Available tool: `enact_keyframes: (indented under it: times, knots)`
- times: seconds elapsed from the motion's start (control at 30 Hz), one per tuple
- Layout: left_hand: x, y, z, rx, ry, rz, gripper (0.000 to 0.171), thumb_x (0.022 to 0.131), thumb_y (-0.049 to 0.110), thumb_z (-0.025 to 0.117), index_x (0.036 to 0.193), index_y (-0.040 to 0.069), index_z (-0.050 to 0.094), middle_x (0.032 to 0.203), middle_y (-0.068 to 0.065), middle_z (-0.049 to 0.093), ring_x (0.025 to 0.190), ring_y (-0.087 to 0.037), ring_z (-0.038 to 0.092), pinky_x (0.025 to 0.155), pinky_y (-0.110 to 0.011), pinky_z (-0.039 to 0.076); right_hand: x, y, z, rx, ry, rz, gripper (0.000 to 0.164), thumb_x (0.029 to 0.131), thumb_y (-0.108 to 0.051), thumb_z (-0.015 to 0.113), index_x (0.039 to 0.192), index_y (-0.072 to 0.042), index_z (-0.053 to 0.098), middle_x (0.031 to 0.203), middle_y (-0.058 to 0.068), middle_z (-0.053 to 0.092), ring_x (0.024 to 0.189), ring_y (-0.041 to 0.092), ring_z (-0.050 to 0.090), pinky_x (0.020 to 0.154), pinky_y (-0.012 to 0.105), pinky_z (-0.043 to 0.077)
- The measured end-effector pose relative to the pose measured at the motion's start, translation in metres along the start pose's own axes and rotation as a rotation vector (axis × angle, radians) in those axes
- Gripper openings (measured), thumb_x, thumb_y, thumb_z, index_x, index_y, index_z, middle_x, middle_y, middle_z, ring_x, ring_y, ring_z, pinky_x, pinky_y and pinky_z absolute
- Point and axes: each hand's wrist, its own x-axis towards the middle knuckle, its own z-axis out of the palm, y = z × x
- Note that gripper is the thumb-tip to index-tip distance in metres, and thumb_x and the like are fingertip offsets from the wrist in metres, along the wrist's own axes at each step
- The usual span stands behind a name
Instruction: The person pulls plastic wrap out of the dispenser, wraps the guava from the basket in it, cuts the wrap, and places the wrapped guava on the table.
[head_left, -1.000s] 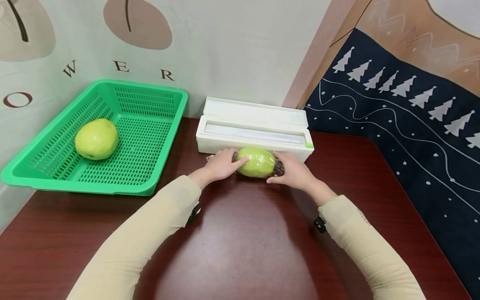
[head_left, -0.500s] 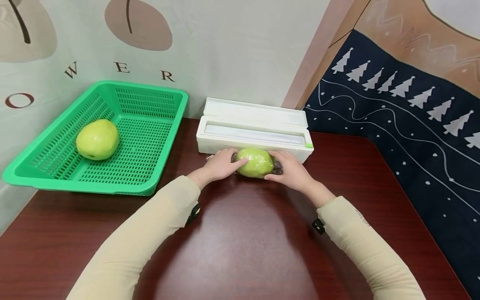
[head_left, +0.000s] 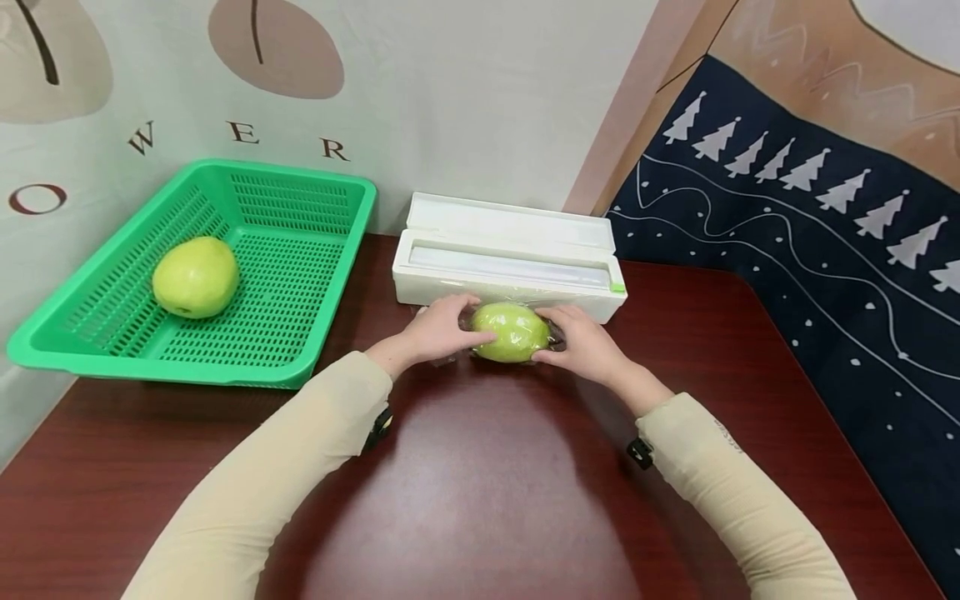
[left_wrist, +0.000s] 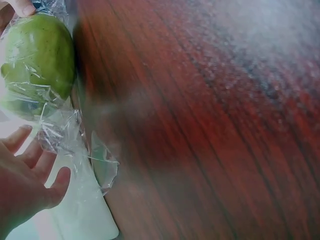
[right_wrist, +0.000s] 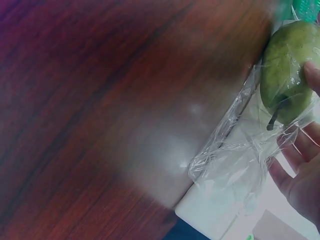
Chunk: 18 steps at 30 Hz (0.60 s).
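Note:
A green pear (head_left: 508, 332) in clear cling film lies on its side between the two hands, in front of a white box. My left hand (head_left: 442, 329) is at its left end, thumb touching the near side. In the left wrist view the fingers of the left hand (left_wrist: 25, 185) lie loosely bent by the loose film (left_wrist: 60, 130). My right hand (head_left: 585, 342) spans the pear's right end. The right wrist view has a dark stem on the pear (right_wrist: 285, 70), with relaxed fingers of the right hand (right_wrist: 305, 175) against the bunched film (right_wrist: 225, 155).
The long white box (head_left: 510, 292), lid raised, stands behind the pear with a film roll (head_left: 510, 268) inside and a green cutter tab (head_left: 618, 288). A green perforated basket (head_left: 225, 377) at left holds another yellow-green pear (head_left: 195, 277). Printed cloths hang behind the dark-red table (head_left: 480, 483).
The wrapped pear has shifted slightly toward the person, away from the box. My left hand has moved a little left and nearer. The right hand stays at the pear's right end.

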Motion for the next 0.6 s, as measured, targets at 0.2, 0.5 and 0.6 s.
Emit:
enact_keyframes:
  times: [0.2, 0.5, 0.6]
  knots:
    - [-0.0016, -0.0005, 0.0016, 0.039, -0.004, 0.024, 0.069, 0.077, 0.054, 0.066, 0.13, 0.012, 0.051, 0.128, -0.006, 0.058, 0.119, -0.024, 0.053, 0.093, -0.048, 0.04, -0.0005, -0.0008, -0.0008, -0.008, -0.006, -0.014, 0.068, 0.073, -0.031, 0.079, 0.129, -0.002, 0.053, 0.123, 0.014, 0.058, 0.117, 0.029, 0.05, 0.099, 0.043, 0.042]
    - [-0.0034, -0.002, 0.0012, 0.031, -0.003, 0.03, 0.068, 0.077, 0.05, 0.068, 0.13, 0.011, 0.051, 0.128, -0.007, 0.057, 0.12, -0.023, 0.052, 0.095, -0.049, 0.038, -0.0014, -0.0001, -0.0007, -0.008, 0.001, -0.037, 0.073, 0.071, -0.032, 0.08, 0.131, -0.002, 0.05, 0.126, 0.014, 0.055, 0.12, 0.029, 0.047, 0.102, 0.044, 0.04]
    - [-0.0033, -0.0025, 0.0015, 0.031, -0.001, 0.032, 0.068, 0.077, 0.05, 0.068, 0.131, 0.011, 0.05, 0.129, -0.006, 0.057, 0.121, -0.022, 0.051, 0.096, -0.049, 0.038, -0.0021, 0.0, -0.0008, -0.014, -0.007, -0.041, 0.074, 0.071, -0.033, 0.08, 0.131, -0.002, 0.049, 0.125, 0.014, 0.055, 0.12, 0.028, 0.047, 0.102, 0.044, 0.04]
